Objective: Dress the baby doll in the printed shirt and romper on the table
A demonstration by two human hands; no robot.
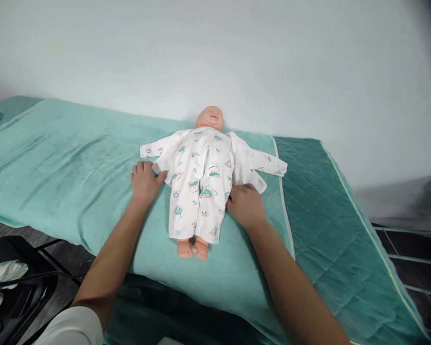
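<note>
A baby doll (210,117) lies on its back on a light green towel (75,163). It wears a white romper (197,187) printed with small teal and pink figures, and its bare feet stick out at the bottom. My left hand (144,181) rests at the romper's left edge, fingers curled and pinching the cloth under the sleeve. At the romper's right edge, beside the doll's hip, my right hand (244,203) has its fingers bent onto the cloth there.
The towel covers a padded table with a darker green quilted cover (330,215) on the right. A white wall stands behind. A black chair (17,287) with white cloth sits at the lower left, over a dark tiled floor.
</note>
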